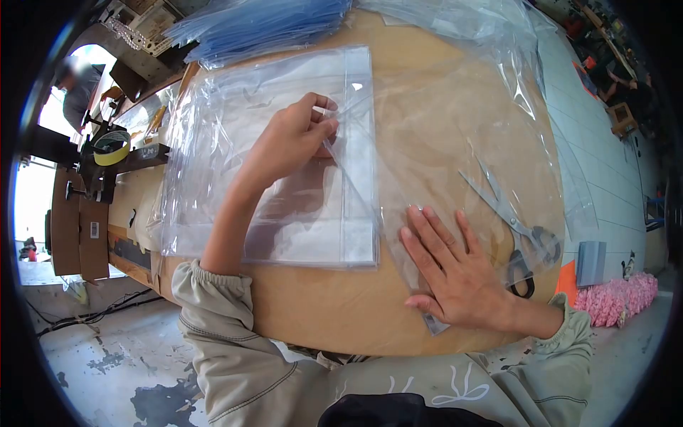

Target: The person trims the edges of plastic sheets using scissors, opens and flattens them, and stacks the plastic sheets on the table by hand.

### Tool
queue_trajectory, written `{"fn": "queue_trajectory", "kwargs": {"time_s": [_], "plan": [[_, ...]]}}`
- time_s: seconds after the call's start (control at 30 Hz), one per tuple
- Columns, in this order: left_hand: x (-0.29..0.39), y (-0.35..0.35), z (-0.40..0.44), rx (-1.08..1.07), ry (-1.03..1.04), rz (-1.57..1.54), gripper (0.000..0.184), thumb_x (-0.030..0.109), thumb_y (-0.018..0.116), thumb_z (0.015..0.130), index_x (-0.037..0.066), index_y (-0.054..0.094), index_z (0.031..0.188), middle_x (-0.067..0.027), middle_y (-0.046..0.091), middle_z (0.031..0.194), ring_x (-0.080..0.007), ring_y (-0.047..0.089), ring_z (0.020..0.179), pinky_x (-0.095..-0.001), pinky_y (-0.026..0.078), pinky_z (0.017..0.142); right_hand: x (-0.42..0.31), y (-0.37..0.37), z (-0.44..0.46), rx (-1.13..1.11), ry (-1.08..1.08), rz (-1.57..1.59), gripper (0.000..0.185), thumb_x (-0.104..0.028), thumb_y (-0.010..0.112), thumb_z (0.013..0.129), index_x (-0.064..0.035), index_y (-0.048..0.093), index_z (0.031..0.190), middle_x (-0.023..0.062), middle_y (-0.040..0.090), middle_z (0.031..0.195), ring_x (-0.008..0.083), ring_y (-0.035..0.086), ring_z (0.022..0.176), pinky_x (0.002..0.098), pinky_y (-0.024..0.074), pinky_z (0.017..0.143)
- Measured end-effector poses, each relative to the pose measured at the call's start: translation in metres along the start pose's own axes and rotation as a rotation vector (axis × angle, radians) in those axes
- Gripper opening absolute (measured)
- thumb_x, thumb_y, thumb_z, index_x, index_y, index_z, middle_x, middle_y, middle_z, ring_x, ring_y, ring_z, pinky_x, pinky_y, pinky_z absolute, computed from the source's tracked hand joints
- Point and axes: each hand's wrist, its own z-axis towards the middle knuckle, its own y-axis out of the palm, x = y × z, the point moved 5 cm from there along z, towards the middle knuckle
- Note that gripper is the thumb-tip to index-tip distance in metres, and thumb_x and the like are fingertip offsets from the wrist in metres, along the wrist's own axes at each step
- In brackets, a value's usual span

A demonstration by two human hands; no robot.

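Note:
My left hand (295,135) is closed, thumb against fingers, pinching the edge of a thin clear plastic sheet (455,128). Below it lies a stack of clear plastic sleeves (299,235) with a pale band along the right side. My right hand (459,274) rests flat with spread fingers on the lower part of the clear sheet, pressing it to the table. A pair of scissors (509,213) with black handles lies beside that hand; the blades show through the plastic.
The brown table (320,306) has a curved front edge. Bluish plastic sheets (263,32) are piled at the back, with more clear film (455,21) at back right. A yellow tape roll (112,148) sits on a black machine at left. Another person (78,92) is far left.

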Motion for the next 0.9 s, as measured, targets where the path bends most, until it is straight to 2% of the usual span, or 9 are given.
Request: {"fn": "queue_trajectory", "kwargs": {"time_s": [0.07,0.17,0.27,0.37,0.47,0.57,0.77,0.87,0.9], "plan": [[0.006,0.001,-0.001,0.073,0.029,-0.030,0.032,0.024,0.057,0.091,-0.004,0.055,0.107,-0.0131,0.064,0.087,-0.0156,0.064,0.069,-0.0290,0.054,0.061,0.000,0.001,0.000,-0.050,-0.008,-0.053,0.076,-0.055,0.038,0.090,0.0014,0.031,0.140,0.0204,0.024,0.149,0.0329,0.021,0.139,0.0544,0.0099,0.110],[0.003,-0.005,0.008,0.118,-0.168,-0.100,0.033,0.027,0.054,0.092,-0.004,0.059,0.101,-0.0107,0.065,0.083,-0.0148,0.063,0.067,-0.0294,0.054,0.059,-0.001,0.001,0.002,-0.073,-0.019,-0.074,0.076,-0.056,0.035,0.091,0.0022,0.031,0.140,0.0218,0.024,0.148,0.0340,0.021,0.139,0.0551,0.0084,0.110],[-0.004,-0.004,0.014,0.130,-0.092,-0.041,0.033,0.029,0.052,0.093,-0.003,0.061,0.096,-0.0090,0.065,0.075,-0.0153,0.064,0.065,-0.0289,0.052,0.059,-0.001,0.001,0.002,-0.071,-0.016,-0.078,0.077,-0.056,0.037,0.090,0.0023,0.032,0.140,0.0219,0.025,0.148,0.0340,0.022,0.139,0.0560,0.0087,0.110],[0.002,0.002,0.012,0.250,-0.040,0.073,0.029,0.026,0.049,0.093,-0.001,0.060,0.091,-0.0099,0.063,0.067,-0.0204,0.064,0.060,-0.0332,0.050,0.058,0.000,0.001,0.002,-0.073,-0.018,-0.084,0.078,-0.056,0.038,0.089,0.0024,0.031,0.140,0.0227,0.025,0.148,0.0344,0.022,0.139,0.0568,0.0092,0.110],[0.006,0.012,0.009,0.438,0.082,0.366,0.027,0.022,0.045,0.094,0.000,0.057,0.083,-0.0124,0.062,0.066,-0.0262,0.062,0.057,-0.0389,0.047,0.058,-0.001,0.001,0.002,-0.053,-0.004,-0.047,0.077,-0.054,0.043,0.087,0.0013,0.035,0.139,0.0201,0.026,0.148,0.0315,0.023,0.139,0.0564,0.0110,0.110],[0.004,0.013,0.012,0.452,0.109,0.476,0.030,0.021,0.042,0.095,0.000,0.053,0.077,-0.0134,0.062,0.065,-0.0294,0.059,0.054,-0.0429,0.046,0.059,-0.002,0.001,0.000,-0.046,-0.003,-0.047,0.077,-0.053,0.046,0.085,0.0009,0.034,0.139,0.0204,0.025,0.149,0.0316,0.022,0.139,0.0572,0.0116,0.109],[0.006,0.011,0.018,0.297,0.138,0.457,0.029,0.022,0.043,0.096,-0.001,0.051,0.079,-0.0132,0.058,0.058,-0.0299,0.059,0.050,-0.0393,0.048,0.058,-0.001,-0.004,-0.012,-0.147,-0.066,-0.029,0.085,-0.055,0.050,0.084,0.0021,0.025,0.142,0.0294,0.016,0.148,0.0398,0.015,0.140,0.0605,0.0140,0.107],[0.033,0.000,0.007,0.133,-0.122,0.331,0.028,0.025,0.047,0.094,-0.002,0.053,0.097,-0.0187,0.065,0.084,-0.0280,0.065,0.073,-0.0416,0.049,0.071,0.000,-0.011,-0.013,-0.243,-0.148,-0.037,0.089,-0.057,0.051,0.083,0.0035,0.023,0.142,0.0335,0.013,0.147,0.0432,0.012,0.139,0.0615,0.0182,0.105],[0.041,-0.001,0.003,0.267,0.032,0.556,0.032,0.026,0.051,0.092,-0.002,0.049,0.108,-0.0207,0.059,0.099,-0.0297,0.061,0.087,-0.0434,0.046,0.078,-0.001,-0.015,-0.012,-0.276,-0.177,-0.041,0.090,-0.057,0.051,0.083,0.0041,0.023,0.142,0.0348,0.012,0.146,0.0440,0.011,0.139,0.0618,0.0200,0.104]]}}
